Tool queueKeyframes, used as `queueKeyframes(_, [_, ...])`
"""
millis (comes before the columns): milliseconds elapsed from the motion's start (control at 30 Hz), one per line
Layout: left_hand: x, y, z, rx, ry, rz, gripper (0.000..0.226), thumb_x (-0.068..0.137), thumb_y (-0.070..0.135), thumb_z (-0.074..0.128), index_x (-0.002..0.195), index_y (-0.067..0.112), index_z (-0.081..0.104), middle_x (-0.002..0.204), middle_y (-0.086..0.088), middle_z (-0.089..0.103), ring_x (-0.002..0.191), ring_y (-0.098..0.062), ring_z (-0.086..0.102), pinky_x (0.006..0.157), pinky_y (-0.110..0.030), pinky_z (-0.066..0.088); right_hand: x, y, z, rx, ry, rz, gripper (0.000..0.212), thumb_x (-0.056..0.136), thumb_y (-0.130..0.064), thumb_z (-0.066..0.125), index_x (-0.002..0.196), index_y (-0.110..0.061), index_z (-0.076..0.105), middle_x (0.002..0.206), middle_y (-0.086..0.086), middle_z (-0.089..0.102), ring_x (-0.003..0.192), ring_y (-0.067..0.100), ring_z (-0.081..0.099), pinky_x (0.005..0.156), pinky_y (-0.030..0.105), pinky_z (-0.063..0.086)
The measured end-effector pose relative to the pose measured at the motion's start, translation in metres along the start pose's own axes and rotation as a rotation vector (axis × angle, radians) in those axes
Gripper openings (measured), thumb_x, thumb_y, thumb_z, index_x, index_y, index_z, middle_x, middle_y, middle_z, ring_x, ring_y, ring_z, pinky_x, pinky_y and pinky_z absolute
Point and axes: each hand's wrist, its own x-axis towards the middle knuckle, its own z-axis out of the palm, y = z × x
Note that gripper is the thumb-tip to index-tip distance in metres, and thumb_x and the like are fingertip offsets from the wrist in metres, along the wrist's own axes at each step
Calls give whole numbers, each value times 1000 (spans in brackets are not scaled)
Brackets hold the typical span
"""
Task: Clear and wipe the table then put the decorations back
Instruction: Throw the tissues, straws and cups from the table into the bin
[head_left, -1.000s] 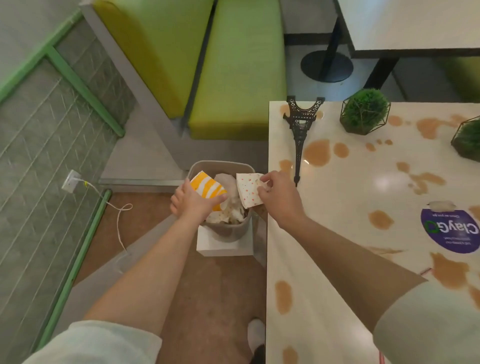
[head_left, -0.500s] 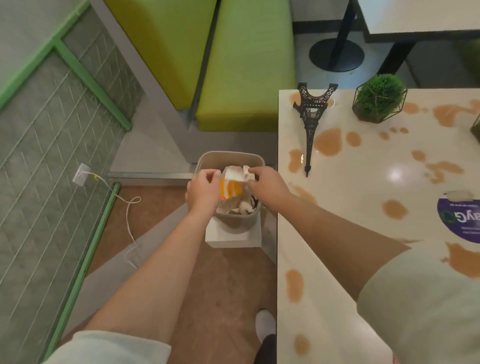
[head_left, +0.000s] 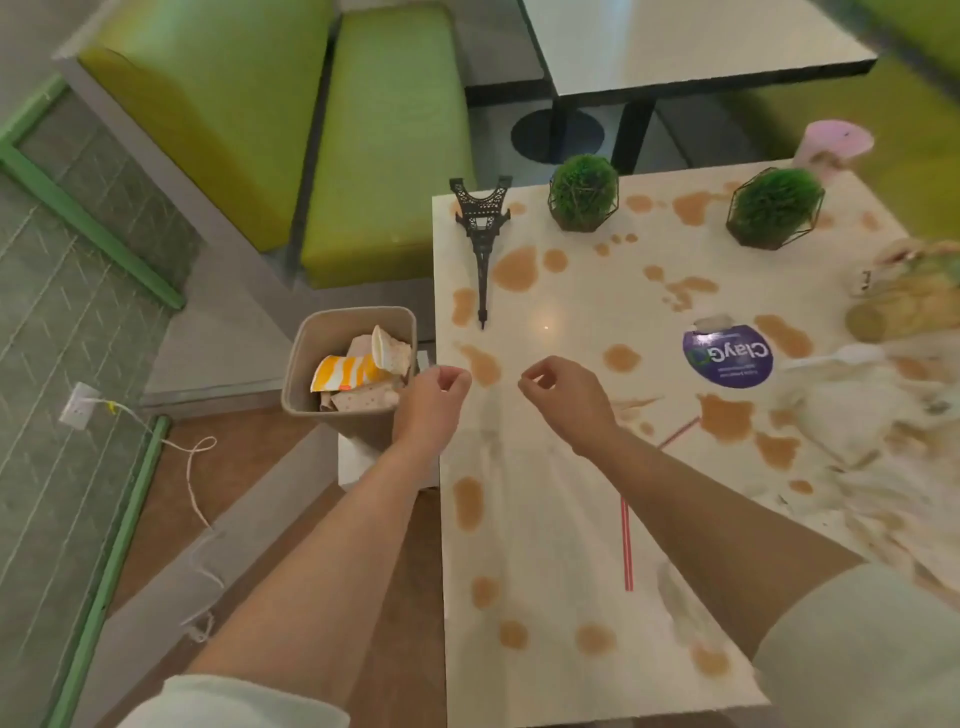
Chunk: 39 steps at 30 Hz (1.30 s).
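Observation:
The cream table (head_left: 561, 519) is covered in brown spill stains. At its far edge stand a black Eiffel Tower model (head_left: 482, 244) and two green ball plants in wire frames (head_left: 584, 193) (head_left: 775, 209). My left hand (head_left: 434, 400) hovers at the table's left edge beside the beige bin (head_left: 311, 358), fingers loosely curled and empty. My right hand (head_left: 566, 400) hangs over the table, also loosely curled and empty. An orange-striped cup (head_left: 345, 371) and dotted paper wrappers (head_left: 363, 399) lie in the bin.
A red straw (head_left: 627, 545), a white plastic spoon (head_left: 836, 356), crumpled wrappers (head_left: 904, 306) and a pink cup (head_left: 834, 148) lie on the table's right side. A purple sticker (head_left: 730, 358) is on the tabletop. Green bench seats (head_left: 384, 140) stand behind, and a white cable (head_left: 195, 467) trails on the floor.
Both hands let go of the striped cup and dotted wrapper into the bin and drew back toward the table. The view swung right, showing more of the table.

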Motion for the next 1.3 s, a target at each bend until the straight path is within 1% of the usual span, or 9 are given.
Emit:
queueKeyframes(133, [-34,16,40,43,-106,9,22,95,42,57,107,25,64,102,10,65,94,-11,60,81,-32,49,-18,44,-36,-69,57,51,19,92,-39,61,94,-21,67,87,-8,63,78,14,60,64,30,48])
queueKeyframes(333, [-76,16,90,177,-248,-1,22,82,56,67,90,37,62,95,17,64,90,-6,61,84,-33,51,-35,110,-81,-353,117,111,31,96,-30,53,72,-15,66,70,0,63,61,19,56,49,25,36])
queueKeyframes(433, [-93,20,109,302,-285,0,28,76,61,70,86,35,64,90,20,64,85,-2,62,72,-26,48,-36,137,-95,-535,107,12,26,98,-23,50,98,-20,76,101,0,67,93,21,60,71,31,50])
queueKeyframes(500, [-102,24,120,397,-314,9,31,73,64,70,83,35,66,89,21,65,83,-3,63,68,-24,45,-35,145,-100,-678,28,-76,29,101,-25,47,122,-26,68,125,-5,60,118,20,50,87,29,43])
queueKeyframes(633, [-111,28,141,509,-282,32,34,71,63,72,89,35,64,95,18,67,91,-5,64,78,-24,45,-32,155,-101,-840,-67,-159,34,103,-27,42,131,-30,60,137,-14,53,129,23,37,93,31,37])
queueKeyframes(767, [-111,29,145,599,-213,5,30,74,59,72,92,35,69,98,14,70,98,-11,65,84,-28,46,-32,160,-102,-960,-82,-219,28,100,-25,46,119,-28,67,122,-11,60,120,25,42,83,31,36])
queueKeyframes(867, [-107,32,138,658,-200,-76,29,76,56,71,94,33,75,93,10,72,89,-16,67,72,-25,48,-34,162,-102,-1011,-54,-217,21,93,-18,54,105,-23,70,103,-7,62,109,22,49,76,29,35])
queueKeyframes(1033, [-102,31,134,616,-184,-220,30,75,50,72,92,25,73,87,5,69,78,-20,65,60,-23,42,-39,156,-102,-793,-120,14,15,88,-24,59,79,-14,66,86,3,61,77,21,50,64,29,38])
queueKeyframes(1300, [-105,34,139,517,-203,-230,25,72,42,67,84,21,70,80,4,69,70,-18,63,54,-22,38,-45,151,-98,-737,-194,64,18,80,-27,62,71,-12,60,74,4,57,77,23,56,62,27,42])
